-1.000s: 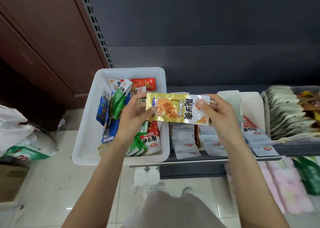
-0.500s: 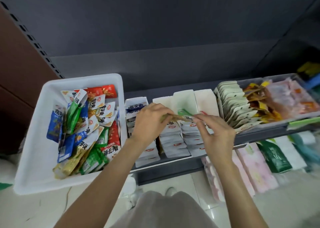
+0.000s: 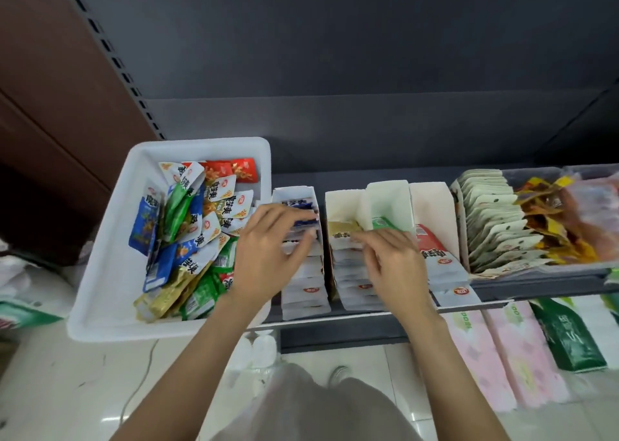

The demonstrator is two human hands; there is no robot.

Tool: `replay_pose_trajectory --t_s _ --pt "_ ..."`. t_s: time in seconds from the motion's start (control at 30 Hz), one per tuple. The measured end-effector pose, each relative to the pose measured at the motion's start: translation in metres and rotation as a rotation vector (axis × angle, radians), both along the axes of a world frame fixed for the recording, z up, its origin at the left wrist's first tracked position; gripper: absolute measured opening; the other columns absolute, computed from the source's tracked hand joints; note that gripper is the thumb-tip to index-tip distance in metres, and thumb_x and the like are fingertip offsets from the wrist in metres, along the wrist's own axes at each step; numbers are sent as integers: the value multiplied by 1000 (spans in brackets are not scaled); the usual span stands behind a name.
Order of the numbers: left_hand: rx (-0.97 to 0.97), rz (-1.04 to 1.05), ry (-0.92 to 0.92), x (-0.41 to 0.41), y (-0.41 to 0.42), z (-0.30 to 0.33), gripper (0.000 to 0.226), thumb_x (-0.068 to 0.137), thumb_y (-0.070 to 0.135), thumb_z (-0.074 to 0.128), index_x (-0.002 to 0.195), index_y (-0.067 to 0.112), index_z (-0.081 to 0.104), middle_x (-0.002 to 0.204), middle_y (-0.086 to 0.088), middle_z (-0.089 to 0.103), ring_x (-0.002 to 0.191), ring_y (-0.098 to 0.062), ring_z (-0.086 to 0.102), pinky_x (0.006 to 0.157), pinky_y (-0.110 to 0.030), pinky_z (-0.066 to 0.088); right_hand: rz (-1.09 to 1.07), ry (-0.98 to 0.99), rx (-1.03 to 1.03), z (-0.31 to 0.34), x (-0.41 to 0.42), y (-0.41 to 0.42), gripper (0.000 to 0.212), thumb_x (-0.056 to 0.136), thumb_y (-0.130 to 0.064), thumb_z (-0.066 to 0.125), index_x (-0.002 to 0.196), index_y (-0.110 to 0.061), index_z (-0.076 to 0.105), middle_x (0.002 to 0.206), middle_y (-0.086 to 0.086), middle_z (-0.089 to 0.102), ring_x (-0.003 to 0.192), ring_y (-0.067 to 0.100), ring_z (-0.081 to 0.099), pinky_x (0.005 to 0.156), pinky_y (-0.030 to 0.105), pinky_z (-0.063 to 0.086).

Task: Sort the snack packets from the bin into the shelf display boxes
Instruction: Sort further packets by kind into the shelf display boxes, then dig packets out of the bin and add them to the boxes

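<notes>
Since half a second ago the gold packet (image 3: 342, 231) has left the pinch of both hands and now stands in the second display box (image 3: 345, 202) at centre frame, behind a row of white packet backs; the left hand (image 3: 268, 256) has drifted leftward over the first display box (image 3: 294, 194). Only the gold packet's top strip shows, foil-shiny and creased, its print too blurred to read. The right hand (image 3: 390, 259) lies across that row with fingertips touching the packet's lower edge; whether it pinches the foil or merely presses it I cannot tell, since the fingers hide the contact. Fingers of the left hand are spread and loosely bent, holding nothing, and they cover most of the blue packets beneath them.

Left of the boxes sits the white plastic bin (image 3: 100, 273), smooth-walled with rounded corners, holding a loose heap of glossy blue, green, gold and red packets (image 3: 187, 236). A third box (image 3: 388, 196) of white card holds a green packet tip, and a fourth (image 3: 432, 202) holds red-and-white packets.

At right, a grey tray (image 3: 536, 271) carries fanned white pouches and crinkled orange wrappers, cut off by the frame edge and smeared by blur. Pink soft packs (image 3: 495, 357) lie on the lower level. Both forearms run off the bottom edge.
</notes>
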State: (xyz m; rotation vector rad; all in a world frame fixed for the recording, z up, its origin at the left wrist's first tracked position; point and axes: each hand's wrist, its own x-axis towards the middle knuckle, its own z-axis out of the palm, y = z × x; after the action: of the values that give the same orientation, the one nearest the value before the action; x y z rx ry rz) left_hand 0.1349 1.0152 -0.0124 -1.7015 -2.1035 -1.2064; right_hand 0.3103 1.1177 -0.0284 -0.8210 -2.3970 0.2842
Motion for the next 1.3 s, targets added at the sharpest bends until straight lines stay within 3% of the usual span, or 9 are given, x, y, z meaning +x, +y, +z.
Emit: replay_pose_trajectory --t_s 0.1,0.2,0.33,0.6,0.83,0.97,1.07,1.2,1.3 --pt "86 186 -111 -26 -38 -6 20 90 24 54 89 8 66 88 6 65 85 -9 54 74 -21 41 66 178 -35 19 -15 -20 28 87 -8 47 101 -11 71 92 0 72 82 15 65 79 29 50" --pt "-107 394 -162 -65 -75 -27 10 85 20 64 90 12 66 89 8 66 84 -15 57 69 -26 42 249 175 -92 29 -53 -42 27 88 -9 48 104 -12 70 94 -1 72 84 14 66 77 29 53" --pt "-590 508 -242 -106 -114 -55 25 77 27 75 100 19 69 97 -1 70 90 -29 61 73 -37 51 445 -110 -188 18 -120 -70 26 91 -7 53 111 -14 67 105 2 70 92 17 66 79 33 56" --pt "-965 383 33 -128 -108 -55 51 78 54 65 123 32 54 117 5 60 116 -19 47 95 -30 40 529 -617 17 -27 -218 -85 40 85 3 56 121 -11 61 119 11 58 111 27 47 94 38 43" --pt "-904 332 24 -143 -109 -57 41 79 49 65 118 35 62 112 7 65 107 -16 53 86 -28 45 484 -697 -22 -44 -222 -76 43 89 -7 57 130 -15 52 123 8 54 113 26 52 90 38 45" --pt "-594 358 201 -141 -112 -49 8 73 23 74 80 27 75 69 2 67 64 -17 61 55 -21 45 446 -526 -228 -27 -214 -73 47 91 -15 58 137 -22 45 129 3 56 108 21 59 85 36 51" --pt "-233 345 -108 -138 -117 -29 10 82 11 68 76 19 70 64 7 67 52 -9 58 48 -12 40 300 -143 -533 -1 -200 -72 48 89 -22 64 133 -23 48 127 -4 57 109 13 57 90 32 50" --pt "-95 309 -864 -125 -110 3 11 87 16 65 86 26 69 83 12 69 79 -3 65 75 -18 51 211 197 -1056 28 -176 -67 41 87 -24 67 125 -28 52 109 -7 66 99 12 63 82 27 51" --pt "-103 240 -975 -113 -104 15 14 86 16 66 86 30 67 86 12 69 80 3 64 76 -17 51 232 281 -1170 40 -162 -65 37 87 -21 66 122 -28 53 99 0 70 91 13 67 70 22 53"
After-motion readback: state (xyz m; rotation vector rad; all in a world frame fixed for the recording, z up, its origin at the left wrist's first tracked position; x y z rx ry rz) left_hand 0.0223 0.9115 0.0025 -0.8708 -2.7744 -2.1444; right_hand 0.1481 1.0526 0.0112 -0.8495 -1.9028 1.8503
